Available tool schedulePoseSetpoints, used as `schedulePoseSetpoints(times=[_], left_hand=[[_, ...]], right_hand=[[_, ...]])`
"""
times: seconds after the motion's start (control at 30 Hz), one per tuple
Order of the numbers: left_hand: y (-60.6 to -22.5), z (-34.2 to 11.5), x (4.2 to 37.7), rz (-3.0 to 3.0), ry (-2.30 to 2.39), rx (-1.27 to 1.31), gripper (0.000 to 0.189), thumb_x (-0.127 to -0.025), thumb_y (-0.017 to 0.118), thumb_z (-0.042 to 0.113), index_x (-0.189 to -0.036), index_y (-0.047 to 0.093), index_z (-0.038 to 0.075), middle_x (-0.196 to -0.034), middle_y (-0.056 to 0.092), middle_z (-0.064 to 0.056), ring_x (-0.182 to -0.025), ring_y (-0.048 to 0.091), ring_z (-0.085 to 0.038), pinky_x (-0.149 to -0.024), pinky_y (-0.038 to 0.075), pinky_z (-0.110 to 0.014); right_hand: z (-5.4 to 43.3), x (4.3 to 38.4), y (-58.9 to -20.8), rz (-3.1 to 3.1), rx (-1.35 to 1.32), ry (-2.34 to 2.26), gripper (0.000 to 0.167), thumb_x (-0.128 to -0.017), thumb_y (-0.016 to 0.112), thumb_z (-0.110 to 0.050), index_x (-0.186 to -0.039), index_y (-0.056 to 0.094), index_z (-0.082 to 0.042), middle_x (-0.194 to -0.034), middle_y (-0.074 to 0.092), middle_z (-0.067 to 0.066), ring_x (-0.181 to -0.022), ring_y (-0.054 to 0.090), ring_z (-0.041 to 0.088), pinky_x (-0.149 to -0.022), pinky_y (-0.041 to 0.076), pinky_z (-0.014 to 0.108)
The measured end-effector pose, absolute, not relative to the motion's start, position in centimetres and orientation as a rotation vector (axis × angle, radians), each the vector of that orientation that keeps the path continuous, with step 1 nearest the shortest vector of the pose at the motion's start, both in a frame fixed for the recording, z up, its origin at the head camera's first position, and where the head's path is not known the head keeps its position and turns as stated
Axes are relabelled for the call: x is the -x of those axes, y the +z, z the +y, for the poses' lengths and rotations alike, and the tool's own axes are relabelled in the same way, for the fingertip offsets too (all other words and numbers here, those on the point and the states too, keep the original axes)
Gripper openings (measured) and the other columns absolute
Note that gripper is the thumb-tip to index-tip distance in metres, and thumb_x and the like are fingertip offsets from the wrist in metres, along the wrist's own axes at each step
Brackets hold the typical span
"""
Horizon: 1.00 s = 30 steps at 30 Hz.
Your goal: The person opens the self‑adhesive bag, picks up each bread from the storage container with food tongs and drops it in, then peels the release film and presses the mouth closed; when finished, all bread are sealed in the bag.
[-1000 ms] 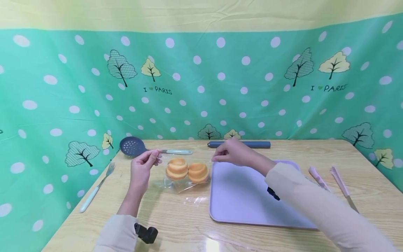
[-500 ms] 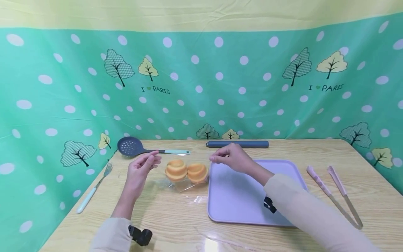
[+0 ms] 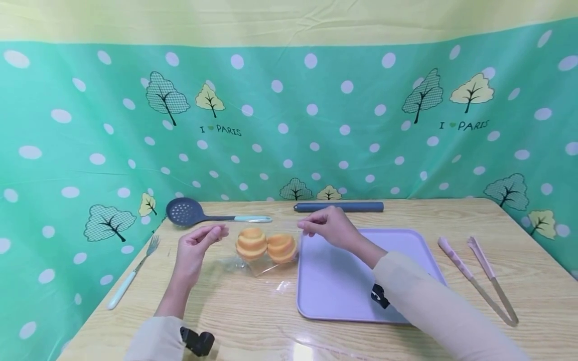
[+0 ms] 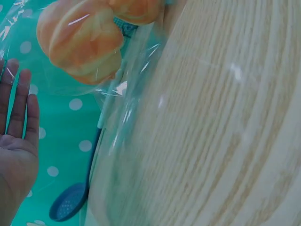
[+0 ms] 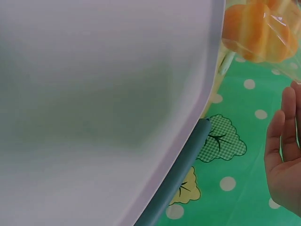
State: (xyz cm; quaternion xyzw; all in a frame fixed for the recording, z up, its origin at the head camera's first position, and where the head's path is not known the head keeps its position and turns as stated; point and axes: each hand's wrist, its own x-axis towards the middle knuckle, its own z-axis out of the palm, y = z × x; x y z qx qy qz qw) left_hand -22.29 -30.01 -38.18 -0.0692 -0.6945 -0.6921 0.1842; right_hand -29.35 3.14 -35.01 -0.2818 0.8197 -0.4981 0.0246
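Observation:
Two golden, swirl-topped bread rolls, one left (image 3: pixel 251 244) and one right (image 3: pixel 282 248), sit side by side in a clear plastic bag (image 3: pixel 264 271). My left hand (image 3: pixel 193 253) pinches the bag's left side between thumb and index finger, and my right hand (image 3: pixel 331 228) pinches its right side near the tray. The left wrist view shows a roll (image 4: pixel 82 42) inside the film, with the outer fingers of the left hand (image 4: pixel 21 122) extended. In the right wrist view a roll (image 5: pixel 258 33) appears above the right hand (image 5: pixel 286 150); both pinching fingertips are out of the wrist views.
A lilac tray (image 3: pixel 325 301) lies under my right forearm. Pink-tipped tongs (image 3: pixel 498 291) rest spread at the right. A dark slotted skimmer (image 3: pixel 184 211) and a dark blue rod (image 3: pixel 338 206) lie along the back; a fork (image 3: pixel 131 281) is at the left edge.
My left hand has shifted slightly left and down, while the right hand keeps its grip near the tray. The rolls stay between the hands, and the view has turned slightly.

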Motion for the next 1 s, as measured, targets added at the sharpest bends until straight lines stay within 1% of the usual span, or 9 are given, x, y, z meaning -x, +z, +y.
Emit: schedulePoseSetpoints(times=[0.1,0.2,0.3,0.4,0.47,0.57,0.67,0.83,1.0], left_hand=[[-37.6,-29.8,22.1,-1.929,-1.953,0.218,0.015,-0.102,0.062,0.006,-0.105,0.076,0.002,-0.095,0.078,0.004,-0.091,0.073,-0.009,-0.088,0.057,-0.023],[-36.8,-29.8,21.8,-1.881,-1.984,0.261,0.017,-0.102,0.06,0.002,-0.103,0.077,0.005,-0.095,0.078,0.003,-0.091,0.074,-0.009,-0.088,0.057,-0.024],[-35.9,-29.8,21.6,-1.808,-2.032,0.329,0.021,-0.101,0.059,-0.003,-0.102,0.078,0.006,-0.094,0.078,-0.001,-0.088,0.075,-0.012,-0.085,0.059,-0.027],[-35.0,-29.9,21.2,-1.734,-2.068,0.41,0.022,-0.1,0.057,-0.008,-0.103,0.077,0.002,-0.094,0.078,-0.005,-0.086,0.076,-0.015,-0.081,0.06,-0.031],[-34.5,-29.9,20.9,-1.703,-2.083,0.46,0.022,-0.1,0.056,-0.01,-0.105,0.076,-0.002,-0.094,0.078,-0.007,-0.085,0.076,-0.017,-0.08,0.061,-0.033],[-33.7,-30.1,20.3,-1.7,-2.096,0.526,0.023,-0.101,0.054,-0.01,-0.107,0.075,-0.003,-0.094,0.077,-0.008,-0.086,0.076,-0.018,-0.078,0.062,-0.035],[-33.3,-30.3,19.7,-1.712,-2.107,0.57,0.024,-0.101,0.052,-0.01,-0.108,0.075,-0.003,-0.093,0.077,-0.009,-0.085,0.075,-0.019,-0.073,0.062,-0.037],[-33.5,-30.7,18.5,-1.789,-2.136,0.53,0.029,-0.103,0.05,-0.01,-0.104,0.076,0.002,-0.089,0.076,-0.008,-0.076,0.074,-0.018,-0.063,0.063,-0.037],[-34.6,-31.0,18.1,-1.944,-2.16,0.351,0.026,-0.105,0.052,-0.001,-0.102,0.076,0.009,-0.086,0.074,-0.004,-0.072,0.073,-0.016,-0.063,0.063,-0.037]], right_hand=[[3.2,29.2,-34.9,2.571,0.898,-1.519,0.019,-0.097,0.072,-0.023,-0.1,0.08,-0.006,-0.085,0.077,0.004,-0.079,0.07,0.017,-0.075,0.06,0.037],[3.4,28.9,-34.6,2.606,0.937,-1.492,0.02,-0.097,0.072,-0.025,-0.101,0.08,-0.008,-0.089,0.077,0.003,-0.079,0.069,0.015,-0.07,0.057,0.03],[3.5,28.3,-33.9,2.616,0.979,-1.493,0.02,-0.097,0.071,-0.026,-0.103,0.08,-0.008,-0.091,0.078,0.003,-0.079,0.07,0.011,-0.07,0.058,0.028],[3.4,27.7,-33.3,2.608,1.0,-1.523,0.02,-0.097,0.072,-0.025,-0.102,0.08,-0.008,-0.09,0.078,0.004,-0.079,0.072,0.009,-0.072,0.06,0.028],[3.3,27.3,-33.1,2.594,1.01,-1.56,0.019,-0.097,0.072,-0.023,-0.102,0.08,-0.007,-0.089,0.077,0.004,-0.079,0.072,0.011,-0.073,0.06,0.027],[3.1,26.6,-32.9,2.551,1.019,-1.623,0.017,-0.097,0.072,-0.021,-0.1,0.08,-0.006,-0.085,0.077,0.007,-0.078,0.074,0.016,-0.072,0.06,0.027],[3.0,25.9,-32.7,2.45,1.017,-1.696,0.017,-0.098,0.071,-0.017,-0.1,0.078,-0.003,-0.084,0.076,0.011,-0.076,0.075,0.021,-0.072,0.062,0.029],[3.0,25.1,-32.7,2.245,0.933,-1.746,0.017,-0.098,0.069,-0.013,-0.097,0.076,0.003,-0.08,0.074,0.014,-0.069,0.074,0.022,-0.072,0.063,0.04],[2.4,25.0,-33.5,2.202,0.788,-1.68,0.021,-0.098,0.069,-0.013,-0.09,0.073,0.006,-0.077,0.073,0.013,-0.066,0.074,0.021,-0.075,0.063,0.045]])
